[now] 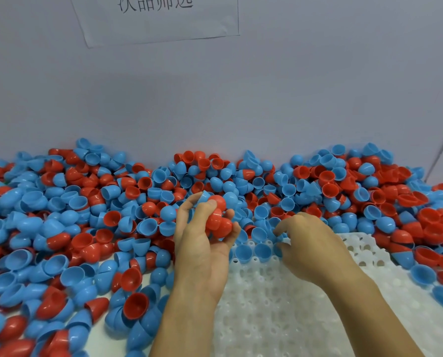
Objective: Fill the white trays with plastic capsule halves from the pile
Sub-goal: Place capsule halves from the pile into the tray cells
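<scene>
A wide pile of red and blue capsule halves [91, 217] covers the table from left to right. My left hand [202, 240] is cupped round a clutch of red capsule halves [219, 220], with a blue one at its fingertips. My right hand [310, 243] hovers over the far edge of the white tray [292, 305], fingers curled down onto a blue capsule half [278, 249] there; whether it pinches it I cannot tell. A few blue halves [252, 252] sit open side up in the tray's far row.
A grey wall [215, 99] rises right behind the pile, with a paper sign [158, 19] taped to it. More capsule halves [434, 253] lie against the tray's right side. A bare strip of white table [101, 328] shows at the lower left.
</scene>
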### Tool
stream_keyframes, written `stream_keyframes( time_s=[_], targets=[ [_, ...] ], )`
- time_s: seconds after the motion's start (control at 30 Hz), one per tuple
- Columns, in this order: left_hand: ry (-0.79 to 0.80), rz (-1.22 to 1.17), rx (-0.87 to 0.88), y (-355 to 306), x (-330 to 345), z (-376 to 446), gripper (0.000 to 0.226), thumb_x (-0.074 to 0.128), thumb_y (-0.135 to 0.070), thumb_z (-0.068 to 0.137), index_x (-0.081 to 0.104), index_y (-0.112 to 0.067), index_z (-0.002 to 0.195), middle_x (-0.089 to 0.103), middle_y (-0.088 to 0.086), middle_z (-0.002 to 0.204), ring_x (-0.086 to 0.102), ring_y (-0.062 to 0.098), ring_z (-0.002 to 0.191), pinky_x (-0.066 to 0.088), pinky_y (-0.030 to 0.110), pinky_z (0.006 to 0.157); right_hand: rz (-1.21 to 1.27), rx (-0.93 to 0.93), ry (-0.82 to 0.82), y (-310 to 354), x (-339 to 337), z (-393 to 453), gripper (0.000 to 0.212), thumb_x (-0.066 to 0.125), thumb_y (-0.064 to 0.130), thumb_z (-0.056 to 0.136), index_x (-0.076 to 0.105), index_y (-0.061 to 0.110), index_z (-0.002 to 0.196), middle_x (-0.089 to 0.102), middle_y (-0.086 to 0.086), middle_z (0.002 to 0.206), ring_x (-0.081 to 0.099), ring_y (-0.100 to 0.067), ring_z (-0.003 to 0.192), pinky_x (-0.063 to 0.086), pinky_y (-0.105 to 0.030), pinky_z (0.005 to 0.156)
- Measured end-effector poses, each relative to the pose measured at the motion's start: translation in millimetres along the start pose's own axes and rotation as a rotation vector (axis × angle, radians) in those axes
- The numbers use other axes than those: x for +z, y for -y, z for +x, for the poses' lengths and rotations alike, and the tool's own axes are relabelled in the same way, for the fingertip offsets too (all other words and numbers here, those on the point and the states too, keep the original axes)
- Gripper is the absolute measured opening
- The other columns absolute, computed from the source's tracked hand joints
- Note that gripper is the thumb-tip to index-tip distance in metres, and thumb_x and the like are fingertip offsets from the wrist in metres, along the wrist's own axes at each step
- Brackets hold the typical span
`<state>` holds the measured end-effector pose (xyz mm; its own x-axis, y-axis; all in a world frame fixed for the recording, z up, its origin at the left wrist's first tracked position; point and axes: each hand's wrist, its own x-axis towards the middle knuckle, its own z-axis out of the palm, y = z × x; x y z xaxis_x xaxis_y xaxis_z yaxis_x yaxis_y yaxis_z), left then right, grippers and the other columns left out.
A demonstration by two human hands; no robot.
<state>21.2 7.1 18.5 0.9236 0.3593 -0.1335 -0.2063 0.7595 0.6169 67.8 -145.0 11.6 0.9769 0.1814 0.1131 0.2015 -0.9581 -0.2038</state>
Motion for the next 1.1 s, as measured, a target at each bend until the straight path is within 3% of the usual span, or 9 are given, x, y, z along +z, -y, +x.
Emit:
stream_keyframes(
  time_s=[0.1, 0.23, 0.3, 0.4, 0.5, 0.67, 0.83, 0.93, 1.1],
  targets=[
    [0.022, -0.016, -0.016, 0, 0, -1, 0.039, 0.076, -0.019, 0.063, 0.067, -0.020, 0.101, 0.065, 0.012, 0.105, 0.069, 0.023, 0.074, 0.055, 0.030, 0.057, 0.070, -0.046, -0.052, -1, -7, 1, 0.032, 0.065, 0.020, 0.092, 0.065, 0.029, 0.123, 0.063, 0.004, 0.116, 0.060, -0.017, 0.105, 0.055, -0.034, 0.084],
    [0.085, 0.002, -0.059, 1, 1, -2, 0.037, 0.075, -0.017, 0.065, 0.070, -0.019, 0.101, 0.068, 0.013, 0.104, 0.071, 0.024, 0.074, 0.055, 0.031, 0.055, 0.616, -0.100, -0.166, 13, -22, 3, 0.015, 0.061, 0.030, 0.095, 0.067, 0.033, 0.109, 0.064, 0.015, 0.085, 0.063, 0.001, 0.074, 0.049, -0.011, 0.063],
    [0.143, 0.014, -0.093, 1, 2, -4, 0.040, 0.074, -0.015, 0.066, 0.070, -0.020, 0.105, 0.070, 0.012, 0.100, 0.071, 0.024, 0.075, 0.054, 0.030, 0.053, 0.834, -0.035, -0.177, 20, -24, 3, 0.021, 0.058, 0.039, 0.095, 0.065, 0.033, 0.114, 0.067, 0.013, 0.090, 0.067, 0.000, 0.076, 0.055, -0.016, 0.069],
    [0.267, 0.060, -0.132, 2, 3, -5, 0.042, 0.075, -0.005, 0.073, 0.067, -0.020, 0.111, 0.071, 0.011, 0.096, 0.068, 0.024, 0.076, 0.053, 0.029, 0.053, 1.017, 0.042, 0.009, 24, -24, 0, 0.031, 0.055, 0.047, 0.096, 0.063, 0.031, 0.121, 0.072, 0.005, 0.098, 0.072, -0.008, 0.084, 0.061, -0.036, 0.079],
    [0.338, 0.082, -0.154, 2, 4, -7, 0.036, 0.066, -0.011, 0.075, 0.067, -0.020, 0.110, 0.070, 0.012, 0.095, 0.066, 0.024, 0.075, 0.051, 0.029, 0.052, 1.183, 0.039, 0.034, 24, -27, -3, 0.015, 0.058, 0.033, 0.098, 0.070, 0.025, 0.104, 0.076, -0.001, 0.090, 0.074, -0.007, 0.076, 0.061, -0.025, 0.065],
    [0.280, 0.143, -0.113, 5, 5, -6, 0.041, 0.076, -0.006, 0.072, 0.067, -0.022, 0.108, 0.072, 0.012, 0.094, 0.070, 0.025, 0.078, 0.052, 0.028, 0.052, 1.233, 0.030, -0.077, 14, -30, -1, 0.009, 0.063, 0.015, 0.096, 0.071, 0.019, 0.095, 0.075, -0.005, 0.090, 0.074, -0.009, 0.074, 0.054, -0.014, 0.058],
    [0.177, 0.102, -0.097, 6, 4, -3, 0.042, 0.073, -0.016, 0.063, 0.066, -0.021, 0.105, 0.073, 0.011, 0.091, 0.070, 0.023, 0.073, 0.050, 0.027, 0.049, 1.226, -0.024, -0.149, 10, -30, 0, 0.016, 0.060, 0.005, 0.096, 0.070, 0.017, 0.092, 0.074, -0.001, 0.091, 0.074, -0.007, 0.080, 0.057, -0.015, 0.069],
    [0.163, 0.106, -0.134, 5, 3, -2, 0.043, 0.072, -0.015, 0.067, 0.065, -0.018, 0.109, 0.073, 0.009, 0.086, 0.070, 0.022, 0.072, 0.049, 0.026, 0.047, 1.148, -0.082, -0.204, 11, -30, 0, 0.021, 0.063, 0.006, 0.094, 0.071, 0.025, 0.088, 0.073, 0.008, 0.094, 0.071, -0.012, 0.083, 0.060, -0.024, 0.077],
    [0.171, 0.090, -0.173, 6, 4, -3, 0.039, 0.072, -0.015, 0.069, 0.067, -0.017, 0.108, 0.074, 0.008, 0.082, 0.071, 0.024, 0.070, 0.047, 0.025, 0.043, 1.018, -0.121, -0.224, 9, -30, 0, 0.027, 0.065, 0.002, 0.092, 0.070, 0.027, 0.083, 0.069, -0.003, 0.086, 0.067, -0.015, 0.076, 0.059, -0.022, 0.073]
  ],
)
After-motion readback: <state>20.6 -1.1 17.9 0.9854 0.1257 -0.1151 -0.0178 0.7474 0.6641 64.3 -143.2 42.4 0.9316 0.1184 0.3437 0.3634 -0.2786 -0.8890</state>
